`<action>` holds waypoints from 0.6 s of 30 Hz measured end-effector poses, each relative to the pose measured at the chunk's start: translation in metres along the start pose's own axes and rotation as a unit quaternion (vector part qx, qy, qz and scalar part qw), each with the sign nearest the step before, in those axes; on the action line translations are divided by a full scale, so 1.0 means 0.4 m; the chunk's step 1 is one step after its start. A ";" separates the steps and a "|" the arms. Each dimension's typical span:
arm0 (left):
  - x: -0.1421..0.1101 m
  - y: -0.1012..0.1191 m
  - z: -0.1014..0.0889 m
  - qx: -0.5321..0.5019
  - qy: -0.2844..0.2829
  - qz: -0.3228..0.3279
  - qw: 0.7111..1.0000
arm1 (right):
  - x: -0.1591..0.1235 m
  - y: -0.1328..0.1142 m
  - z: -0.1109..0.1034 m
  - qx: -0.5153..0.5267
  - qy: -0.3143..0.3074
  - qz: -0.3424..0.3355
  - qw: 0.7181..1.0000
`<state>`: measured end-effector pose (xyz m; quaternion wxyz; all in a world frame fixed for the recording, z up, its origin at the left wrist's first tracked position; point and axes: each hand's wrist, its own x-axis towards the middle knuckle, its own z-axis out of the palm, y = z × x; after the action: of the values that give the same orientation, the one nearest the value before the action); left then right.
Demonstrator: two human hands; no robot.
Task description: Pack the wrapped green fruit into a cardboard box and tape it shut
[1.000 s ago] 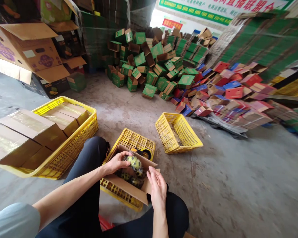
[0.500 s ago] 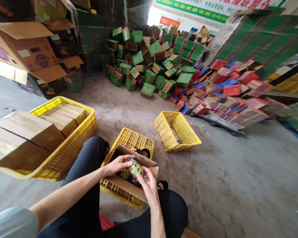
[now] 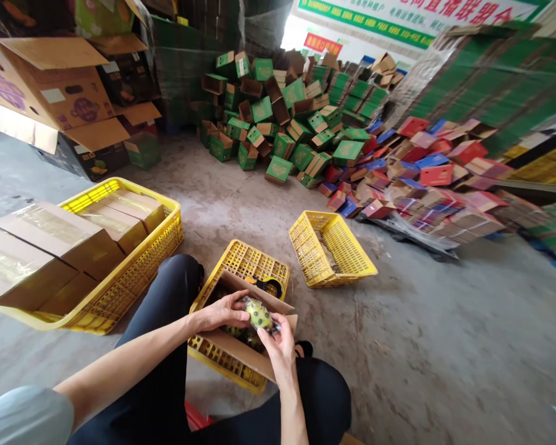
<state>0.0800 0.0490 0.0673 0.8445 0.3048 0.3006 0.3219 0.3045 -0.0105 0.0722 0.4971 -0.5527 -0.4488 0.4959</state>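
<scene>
A small round yellow-green packet with dark dots, wrapped in clear film point(image 3: 258, 314), is held between both my hands above an open brown cardboard box point(image 3: 241, 349). My left hand point(image 3: 222, 311) grips its left side and my right hand point(image 3: 280, 346) pinches its right side. More of the same packets lie inside the box. The box rests on a yellow plastic crate point(image 3: 250, 262) between my knees. A dark tape roll point(image 3: 269, 285) lies on that crate just behind the box.
A large yellow crate point(image 3: 134, 272) with taped brown cartons stands at my left. A tilted yellow crate point(image 3: 331, 247) sits ahead on the concrete floor. Heaps of green boxes point(image 3: 282, 117) and red and blue boxes point(image 3: 426, 173) lie beyond.
My right hand rose from the box's edge and took hold of the packet that my left hand lifted out of the box. Both hands now grip it.
</scene>
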 end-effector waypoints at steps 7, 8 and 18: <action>0.005 0.013 0.012 0.038 -0.057 0.106 0.992 | -0.001 0.005 0.001 -0.032 -0.018 -0.011 0.999; 0.006 0.014 0.012 0.049 -0.061 0.115 0.990 | -0.004 0.001 0.003 -0.050 -0.026 -0.016 0.998; -0.008 0.024 0.018 0.069 -0.077 0.099 0.990 | -0.004 0.012 -0.005 -0.266 -0.022 -0.120 0.956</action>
<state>0.0796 0.0502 0.0797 0.8059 0.4145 0.2246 0.3582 0.3065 -0.0128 0.0675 0.3779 -0.5955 -0.6389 0.3072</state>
